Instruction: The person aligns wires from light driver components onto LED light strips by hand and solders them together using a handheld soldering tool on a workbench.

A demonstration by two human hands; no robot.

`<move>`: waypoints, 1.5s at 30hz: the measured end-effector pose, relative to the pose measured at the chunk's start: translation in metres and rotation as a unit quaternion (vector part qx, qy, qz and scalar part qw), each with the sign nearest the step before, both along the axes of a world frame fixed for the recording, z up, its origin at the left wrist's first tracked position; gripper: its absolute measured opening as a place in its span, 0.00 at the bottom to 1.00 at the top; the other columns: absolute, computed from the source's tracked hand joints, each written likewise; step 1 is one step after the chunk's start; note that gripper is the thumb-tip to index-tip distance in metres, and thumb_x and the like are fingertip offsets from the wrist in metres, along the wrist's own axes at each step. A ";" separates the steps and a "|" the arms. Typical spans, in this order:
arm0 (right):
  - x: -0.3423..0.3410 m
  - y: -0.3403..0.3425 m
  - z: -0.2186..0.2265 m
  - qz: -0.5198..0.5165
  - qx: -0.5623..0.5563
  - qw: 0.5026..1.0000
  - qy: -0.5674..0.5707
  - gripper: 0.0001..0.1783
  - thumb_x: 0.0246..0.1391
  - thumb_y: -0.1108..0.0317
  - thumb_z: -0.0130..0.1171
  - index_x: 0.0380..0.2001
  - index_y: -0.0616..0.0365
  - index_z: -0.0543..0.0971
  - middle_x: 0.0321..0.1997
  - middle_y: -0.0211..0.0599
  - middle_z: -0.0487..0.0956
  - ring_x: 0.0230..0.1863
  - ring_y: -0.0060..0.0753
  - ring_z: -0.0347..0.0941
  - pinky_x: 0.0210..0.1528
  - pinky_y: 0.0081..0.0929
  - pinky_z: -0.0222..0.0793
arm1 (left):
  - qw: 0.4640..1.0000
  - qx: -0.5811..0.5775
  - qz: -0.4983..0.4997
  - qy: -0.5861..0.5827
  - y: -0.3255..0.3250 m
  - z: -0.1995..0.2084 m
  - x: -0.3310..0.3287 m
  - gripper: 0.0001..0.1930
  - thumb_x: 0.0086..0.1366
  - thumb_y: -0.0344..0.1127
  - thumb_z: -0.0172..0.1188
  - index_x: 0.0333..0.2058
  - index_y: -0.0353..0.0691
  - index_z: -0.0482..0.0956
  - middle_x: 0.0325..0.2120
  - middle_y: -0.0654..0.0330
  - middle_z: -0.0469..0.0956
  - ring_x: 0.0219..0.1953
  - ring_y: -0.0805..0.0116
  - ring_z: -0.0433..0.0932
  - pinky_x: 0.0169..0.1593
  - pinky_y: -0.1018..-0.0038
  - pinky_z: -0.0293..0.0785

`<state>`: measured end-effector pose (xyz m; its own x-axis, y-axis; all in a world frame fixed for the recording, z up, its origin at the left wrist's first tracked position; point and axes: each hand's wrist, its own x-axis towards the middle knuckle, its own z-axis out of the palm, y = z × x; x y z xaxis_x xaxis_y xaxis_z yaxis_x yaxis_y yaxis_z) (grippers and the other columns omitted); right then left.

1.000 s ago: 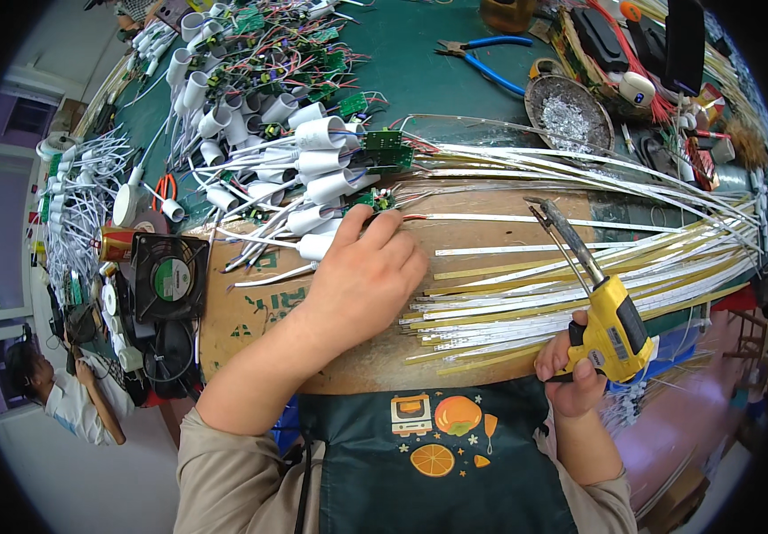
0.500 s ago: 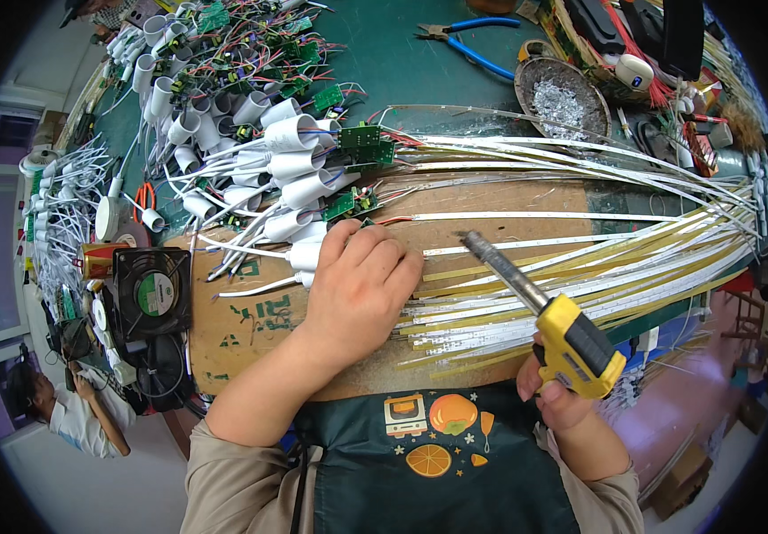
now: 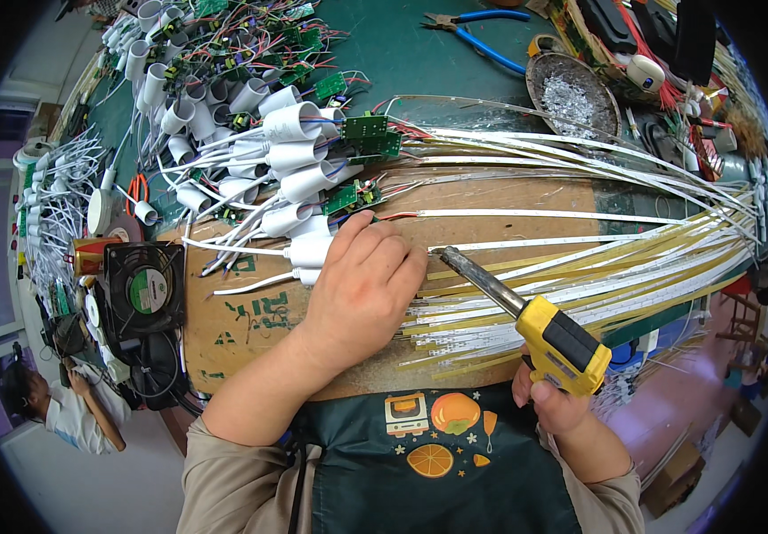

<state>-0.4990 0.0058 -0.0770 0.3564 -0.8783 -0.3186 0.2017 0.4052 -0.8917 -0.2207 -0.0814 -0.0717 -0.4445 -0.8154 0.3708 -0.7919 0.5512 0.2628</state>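
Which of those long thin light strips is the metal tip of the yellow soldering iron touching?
The pale strip whose near end lies beside the left hand's fingertips; the soldering iron tip meets that end, while the others fan out below and above.

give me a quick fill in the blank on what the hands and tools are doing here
1. The right hand grips a soldering iron with a ____ handle.
2. The left hand rests palm-down on the brown ____ board.
3. The square black cooling fan sits on the person's ____ side.
4. The pliers on the green mat have ____ handles.

Missing words: yellow; cardboard; left; blue
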 end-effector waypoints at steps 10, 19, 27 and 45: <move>0.006 -0.001 0.005 -0.035 0.030 0.999 0.012 0.32 0.48 0.58 0.66 0.49 0.68 0.68 0.29 0.38 0.71 0.23 0.27 0.68 0.20 0.24 0.67 | 1.000 0.006 0.004 -0.004 0.001 -0.001 -0.001 0.11 0.48 0.27 0.59 0.34 0.37 0.79 0.32 0.59 0.75 0.43 0.60 0.75 0.56 0.58 0.67; 0.012 -0.003 0.008 -0.066 0.027 0.997 -0.006 0.35 0.48 0.56 0.66 0.52 0.68 0.67 0.22 0.36 0.70 0.19 0.26 0.66 0.20 0.23 0.66 | 1.000 0.010 0.010 -0.009 0.001 0.001 -0.003 0.11 0.48 0.27 0.59 0.34 0.37 0.79 0.32 0.58 0.75 0.44 0.59 0.75 0.56 0.57 0.67; 0.010 -0.003 0.005 -0.082 0.030 0.996 -0.024 0.37 0.47 0.54 0.67 0.54 0.68 0.66 0.20 0.35 0.69 0.18 0.27 0.66 0.21 0.22 0.65 | 1.000 0.008 0.012 -0.007 0.001 0.000 -0.003 0.11 0.48 0.27 0.58 0.33 0.37 0.79 0.32 0.58 0.76 0.44 0.59 0.75 0.56 0.57 0.67; 0.008 -0.002 0.008 -0.068 0.029 0.997 -0.007 0.37 0.48 0.56 0.66 0.55 0.69 0.65 0.21 0.36 0.70 0.18 0.27 0.66 0.21 0.22 0.66 | 1.000 0.019 0.016 -0.018 0.003 0.005 -0.006 0.11 0.49 0.27 0.58 0.34 0.36 0.80 0.32 0.58 0.76 0.45 0.58 0.75 0.57 0.57 0.67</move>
